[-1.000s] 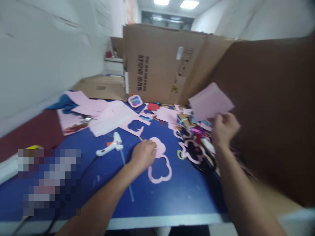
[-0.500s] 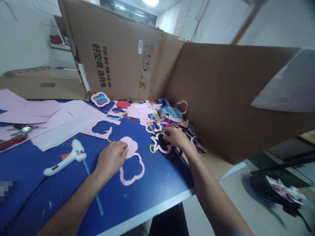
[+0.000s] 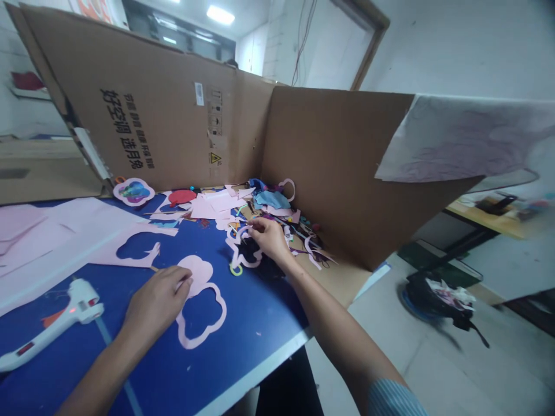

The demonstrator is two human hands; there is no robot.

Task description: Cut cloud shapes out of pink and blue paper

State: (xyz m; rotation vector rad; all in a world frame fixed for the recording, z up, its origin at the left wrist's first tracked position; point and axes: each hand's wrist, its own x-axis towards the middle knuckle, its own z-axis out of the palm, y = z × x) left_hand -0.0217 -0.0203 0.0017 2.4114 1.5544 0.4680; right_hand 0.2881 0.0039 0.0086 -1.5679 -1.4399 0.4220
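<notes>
Head view: L hand (image 3: 158, 300) bends thumb & fingers at the L edge of a solid pink lobed paper cutout (image 3: 199, 275); pinching or only pressing, can't tell, prob. to steady it flat on the blue tabletop (image 3: 255, 323). Cutout lies beside L hand, against an open pink lobed paper outline (image 3: 189, 344); touching or overlapping, unclear. R hand (image 3: 271, 237) has fingertips drawn together at a wavy pink paper frame (image 3: 235, 254); whether it grips anything is hidden. Yellow-green ring (image 3: 236, 274) lies by that frame. Further L, white glue gun (image 3: 80, 300) w/ lit red light rests nozzle pointing away from the person, prob. b/c the tip's hot. Big pale-pink paper sheets (image 3: 65, 242) sit off to the side, prob. for elbow room. Tall brown cardboard panels (image 3: 173, 115) stand round far & R sides, prob. penning in pink paper scraps (image 3: 214, 203).
</notes>
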